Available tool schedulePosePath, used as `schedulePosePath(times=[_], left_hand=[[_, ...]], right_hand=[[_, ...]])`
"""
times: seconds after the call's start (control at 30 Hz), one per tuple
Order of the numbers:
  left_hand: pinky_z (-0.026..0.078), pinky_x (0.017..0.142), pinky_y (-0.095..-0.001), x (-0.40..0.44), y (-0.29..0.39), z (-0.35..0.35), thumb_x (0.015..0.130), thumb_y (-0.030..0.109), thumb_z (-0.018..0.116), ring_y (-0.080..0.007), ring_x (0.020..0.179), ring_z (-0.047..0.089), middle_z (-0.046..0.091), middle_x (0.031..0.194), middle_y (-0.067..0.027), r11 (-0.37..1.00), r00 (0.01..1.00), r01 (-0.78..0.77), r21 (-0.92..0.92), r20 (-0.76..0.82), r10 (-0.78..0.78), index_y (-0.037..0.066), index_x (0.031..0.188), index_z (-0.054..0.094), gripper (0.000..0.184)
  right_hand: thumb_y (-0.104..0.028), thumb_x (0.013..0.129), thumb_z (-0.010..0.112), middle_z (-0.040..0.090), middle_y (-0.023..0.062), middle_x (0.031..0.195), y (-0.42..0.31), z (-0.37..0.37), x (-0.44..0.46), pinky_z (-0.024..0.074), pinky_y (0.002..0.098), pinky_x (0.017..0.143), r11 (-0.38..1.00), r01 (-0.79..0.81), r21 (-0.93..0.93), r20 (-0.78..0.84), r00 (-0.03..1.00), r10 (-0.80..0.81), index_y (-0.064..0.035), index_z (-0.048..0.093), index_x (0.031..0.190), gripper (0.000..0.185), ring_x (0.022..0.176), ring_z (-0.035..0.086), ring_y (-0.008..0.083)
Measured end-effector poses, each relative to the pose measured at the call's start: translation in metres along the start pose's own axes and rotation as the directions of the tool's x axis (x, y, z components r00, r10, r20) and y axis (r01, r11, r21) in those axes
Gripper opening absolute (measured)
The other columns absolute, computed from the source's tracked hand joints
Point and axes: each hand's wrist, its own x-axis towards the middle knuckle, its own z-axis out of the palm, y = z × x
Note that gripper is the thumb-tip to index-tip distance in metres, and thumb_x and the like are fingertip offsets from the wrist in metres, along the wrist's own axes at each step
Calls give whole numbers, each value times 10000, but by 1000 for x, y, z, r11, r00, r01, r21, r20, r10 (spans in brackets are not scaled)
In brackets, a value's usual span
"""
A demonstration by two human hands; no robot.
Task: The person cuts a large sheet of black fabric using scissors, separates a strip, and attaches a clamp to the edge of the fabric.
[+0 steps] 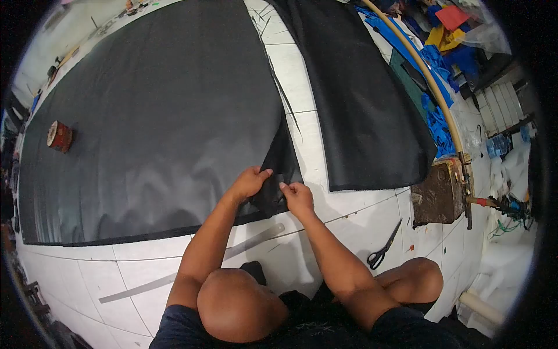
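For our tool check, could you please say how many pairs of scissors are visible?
1: black scissors on the tiles, near the right knee; clutter may hide others.

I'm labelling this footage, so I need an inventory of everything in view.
large sheet: one, black, left and centre
smaller sheet: one, black, right of it
tin-like container: one, reddish, on the large sheet
ruler: one, silvery, on the floor
scissors: one pair, black-handled, on the floor
block: one, brown, right
curved pole: one, tan, right
blue material: count unclear, right
roll: one, pale, lower right
tiled floor: one, white, beneath
small clutter: uncountable, mixed colours, edges
left hand: one, pinching the large sheet
right hand: one, likewise
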Motion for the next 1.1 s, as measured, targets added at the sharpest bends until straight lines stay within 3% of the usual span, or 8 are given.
schedulePosePath(times=[0.2,0.3,0.37,0.57,0.77,0.87,0.93,1.1], left_hand=[[481,643,-361,-6,8,1,939,382,573,-185,668,605,664,765,-97,998,998,46,-46,38,-44,-23,924,663,416],[477,643,-372,3,0,3,941,389,568,-191,667,602,661,759,-98,993,998,21,-115,56,-15,-26,922,666,426],[473,644,-377,1,2,0,942,389,564,-197,668,603,660,758,-107,993,1000,-31,115,7,31,-31,919,666,433],[472,653,-378,-5,3,2,935,400,569,-197,669,603,663,761,-125,998,1000,7,-58,2,-6,-31,905,667,443],[486,719,-394,3,-8,5,925,377,573,-289,783,663,680,841,-213,999,999,-7,38,-33,8,-57,953,655,443],[484,722,-403,8,-12,8,924,381,570,-319,790,662,678,850,-227,1000,1000,-14,1,-13,14,-62,943,650,450],[483,724,-406,13,-13,8,925,381,568,-322,790,661,677,851,-231,998,999,-30,57,-20,31,-62,937,651,451],[483,723,-412,14,-23,12,930,371,567,-324,785,662,676,843,-233,994,997,-71,84,-36,75,-58,942,654,438]], right_hand=[[-468,847,684,599,116,1025,-19,-17,-2,449,427,851,987,158,-9,-570,811,-135,-54,612,1077,479,1021,562,321],[-477,835,692,638,99,951,-36,-11,-7,442,430,809,910,286,-301,-269,890,-368,-63,616,1010,455,956,600,300],[-432,801,750,660,87,781,-30,2,-9,478,384,685,980,127,-151,119,987,-109,-46,628,867,410,729,637,258],[-434,835,719,624,146,640,-3,7,0,472,410,611,992,106,-68,-19,994,-108,-20,628,723,439,612,619,292],[-483,875,646,525,187,1132,-19,-19,2,453,433,868,996,78,-52,-430,898,-93,-51,495,1255,595,1055,555,336],[-469,853,676,583,152,1063,-25,-20,-1,451,430,832,911,250,-327,-387,844,-371,-50,553,1156,531,1010,586,312],[-450,839,696,655,113,927,-30,-9,-7,452,422,792,954,217,-207,186,966,-180,-61,605,1002,432,895,634,295],[-380,798,771,667,83,708,-6,14,-10,491,349,606,971,221,-94,-5,975,-223,-21,633,841,387,618,628,231]])
